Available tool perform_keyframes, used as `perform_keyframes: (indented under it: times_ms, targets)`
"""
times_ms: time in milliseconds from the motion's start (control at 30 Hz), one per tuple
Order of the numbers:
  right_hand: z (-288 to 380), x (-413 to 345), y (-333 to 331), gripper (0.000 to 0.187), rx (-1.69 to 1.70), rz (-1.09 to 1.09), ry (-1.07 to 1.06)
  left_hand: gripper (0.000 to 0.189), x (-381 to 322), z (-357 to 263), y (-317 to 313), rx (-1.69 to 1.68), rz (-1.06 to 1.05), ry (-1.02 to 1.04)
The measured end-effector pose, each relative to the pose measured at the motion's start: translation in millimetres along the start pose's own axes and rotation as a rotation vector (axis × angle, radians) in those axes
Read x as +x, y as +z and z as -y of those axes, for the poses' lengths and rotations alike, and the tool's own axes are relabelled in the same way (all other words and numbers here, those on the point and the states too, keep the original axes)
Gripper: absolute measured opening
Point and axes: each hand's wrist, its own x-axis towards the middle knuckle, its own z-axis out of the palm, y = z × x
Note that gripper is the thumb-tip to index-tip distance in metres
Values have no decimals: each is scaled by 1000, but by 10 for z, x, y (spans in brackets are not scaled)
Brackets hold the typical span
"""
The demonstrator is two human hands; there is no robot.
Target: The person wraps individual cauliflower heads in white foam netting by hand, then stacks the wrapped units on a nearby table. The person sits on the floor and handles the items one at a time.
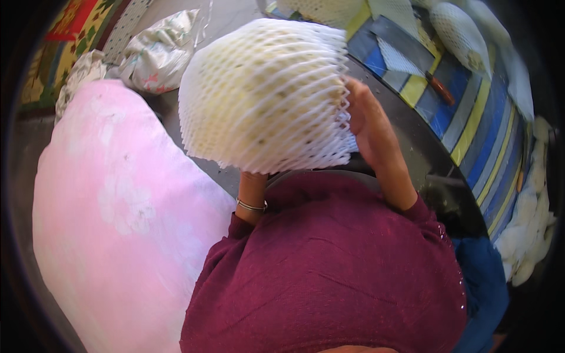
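Observation:
A large pale yellow object in a white foam mesh net point(265, 97) is held up before me, above my lap. Its kind is not plain through the mesh. My left hand point(254, 175) is mostly hidden under the net's lower edge; only the wrist with a metal bangle shows below it, so its fingers cannot be seen. My right hand point(363, 112) is at the net's right edge, around its open end, with the fingers partly hidden behind the mesh.
A big pink sack point(119, 198) fills the left side. Behind it stands a white woven sack point(161, 53). On the striped mat point(474, 114) at the right lie a wide-bladed knife with a brown handle point(440, 89) and a netted item point(459, 37). More netted items point(527, 234) sit at the far right.

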Motion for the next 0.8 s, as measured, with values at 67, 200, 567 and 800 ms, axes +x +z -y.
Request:
perform_keyframes:
  times_ms: [67,200,567,800]
  targets:
    - [-75,-21,-14,57,264,130,147,63,72,9,25,-21,66,37]
    - [-121,124,-158,59,173,-78,222,60,82,16,105,255,10,211]
    - [-67,304,-500,42,101,100,200,31,-147,-285,582,758,-391,-118]
    - [-329,345,-400,49,-422,-216,214,33,-200,-433,573,728,-733,-240]
